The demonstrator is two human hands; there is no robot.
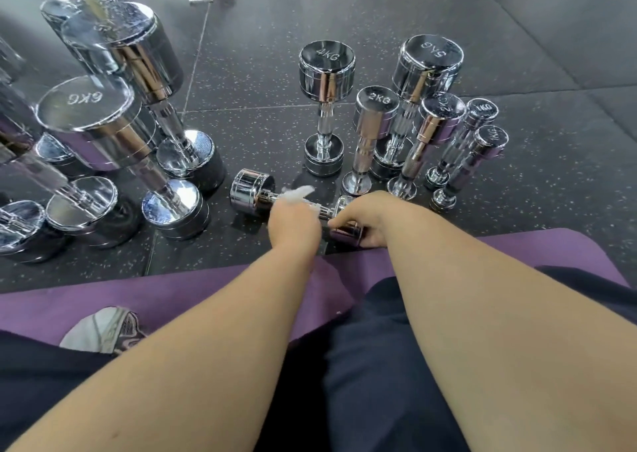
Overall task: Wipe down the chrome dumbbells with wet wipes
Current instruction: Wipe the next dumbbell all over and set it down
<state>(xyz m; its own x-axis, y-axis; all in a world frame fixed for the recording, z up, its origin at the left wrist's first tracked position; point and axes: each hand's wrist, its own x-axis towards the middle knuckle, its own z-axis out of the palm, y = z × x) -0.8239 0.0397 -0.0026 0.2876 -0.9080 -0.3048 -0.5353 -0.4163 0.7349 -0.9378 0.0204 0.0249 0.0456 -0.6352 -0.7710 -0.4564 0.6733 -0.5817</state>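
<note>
Dumbbells (326, 68) stand on end across the rubber floor (262, 72), far and left, while one small dumbbell (253, 189) lies flat just beyond the purple mat (193, 289). The right hand (367, 215) curls round its near-right head, apparently to stop it rolling. The left hand (293, 227) clutches a wet wipe (299, 193) against the handle, probably to rub it clean.

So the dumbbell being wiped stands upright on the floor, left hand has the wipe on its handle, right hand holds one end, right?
No: the head view shows the dumbbell lying on its side on the floor, not upright. The rest holds: left hand has the wet wipe on its handle, right hand holds one end.
</note>
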